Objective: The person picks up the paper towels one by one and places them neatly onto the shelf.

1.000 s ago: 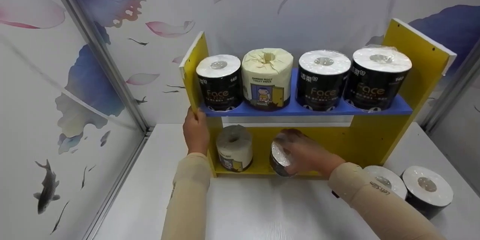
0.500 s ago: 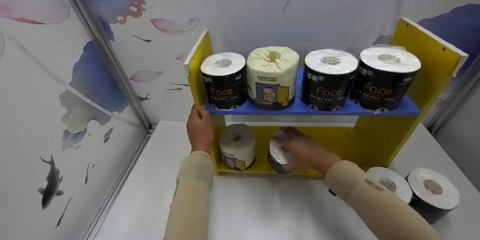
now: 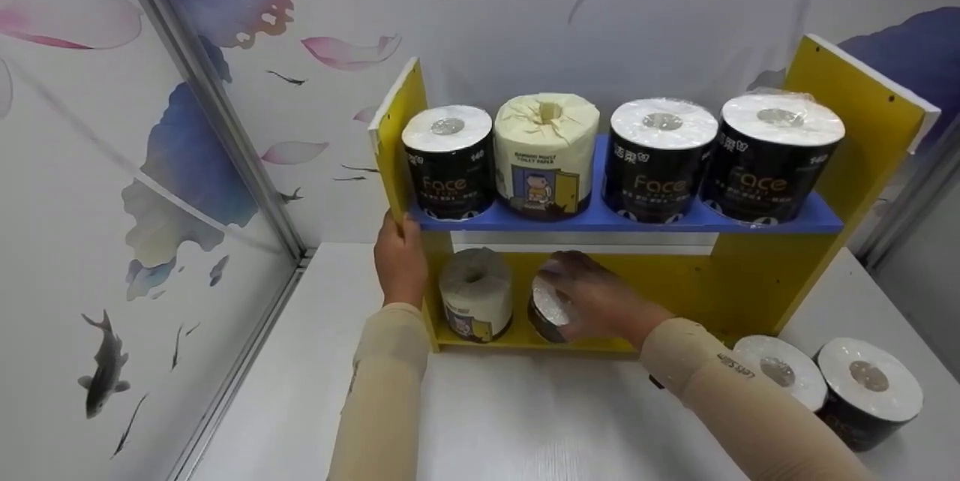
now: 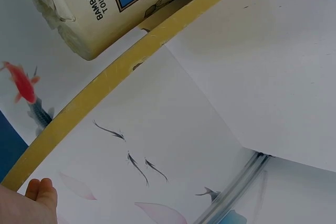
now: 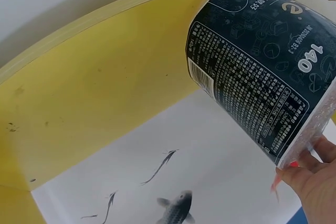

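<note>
A yellow shelf rack (image 3: 705,293) with a blue middle board (image 3: 600,224) stands in front of me. My left hand (image 3: 403,260) grips the edge of its left side panel. With its fingers over the white top end, my right hand (image 3: 604,301) holds a black-wrapped toilet roll (image 3: 546,320) on the lower level; that hand covers part of the roll. In the right wrist view, the black toilet roll (image 5: 257,61) shows its printed side, the fingers at its plastic-wrapped end. Left of it on the lower level stands a cream toilet roll (image 3: 476,297).
On the blue board stand a cream toilet roll (image 3: 546,154) and several black ones, one (image 3: 448,162) against the left panel. Two more black rolls, one of them (image 3: 870,391) farther right, stand on the white table (image 3: 510,421) at right. Patterned walls (image 3: 630,16) enclose the back and sides.
My right hand and the black toilet roll shift slightly left, toward the cream roll on the lower level. The left hand stays on the side panel. The whole view shifts a little.
</note>
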`<state>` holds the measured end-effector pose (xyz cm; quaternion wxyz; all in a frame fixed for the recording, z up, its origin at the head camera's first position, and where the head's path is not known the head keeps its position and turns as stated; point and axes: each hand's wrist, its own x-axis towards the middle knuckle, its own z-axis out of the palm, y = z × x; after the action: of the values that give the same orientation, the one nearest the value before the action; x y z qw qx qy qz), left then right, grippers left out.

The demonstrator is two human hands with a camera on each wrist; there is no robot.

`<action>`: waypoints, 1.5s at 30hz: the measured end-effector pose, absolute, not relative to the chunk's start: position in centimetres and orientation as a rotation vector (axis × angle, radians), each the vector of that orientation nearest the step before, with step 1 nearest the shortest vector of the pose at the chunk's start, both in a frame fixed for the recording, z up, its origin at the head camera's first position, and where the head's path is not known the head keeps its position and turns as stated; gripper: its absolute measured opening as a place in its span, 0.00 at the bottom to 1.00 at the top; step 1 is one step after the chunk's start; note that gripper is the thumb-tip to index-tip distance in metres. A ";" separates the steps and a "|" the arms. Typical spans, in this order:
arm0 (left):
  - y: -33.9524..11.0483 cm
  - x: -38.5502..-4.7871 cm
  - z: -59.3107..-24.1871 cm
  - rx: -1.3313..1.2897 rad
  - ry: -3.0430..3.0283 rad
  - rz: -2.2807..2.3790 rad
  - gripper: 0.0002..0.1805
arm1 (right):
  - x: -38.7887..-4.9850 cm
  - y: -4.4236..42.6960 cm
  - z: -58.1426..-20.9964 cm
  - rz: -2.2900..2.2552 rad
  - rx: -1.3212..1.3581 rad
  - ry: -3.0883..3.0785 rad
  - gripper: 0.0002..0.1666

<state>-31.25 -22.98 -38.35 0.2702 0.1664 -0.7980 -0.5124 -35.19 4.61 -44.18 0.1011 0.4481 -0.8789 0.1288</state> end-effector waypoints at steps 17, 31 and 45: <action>-23.0 -31.3 -38.4 0.435 -2.149 -1.349 0.19 | -35.8 3.2 -44.5 0.352 1.262 -2.683 0.48; -22.9 -31.2 -38.4 0.430 -2.149 -1.343 0.22 | -36.3 2.6 -44.5 0.333 1.232 -2.802 0.47; -22.9 -31.1 -38.3 0.433 -2.149 -1.314 0.21 | -36.6 1.8 -44.2 0.243 1.229 -2.904 0.50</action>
<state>-31.06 -22.89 -38.31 0.2887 0.1623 -0.8049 -0.4923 -36.62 1.78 -44.24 -0.0106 0.3886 -0.9181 0.0769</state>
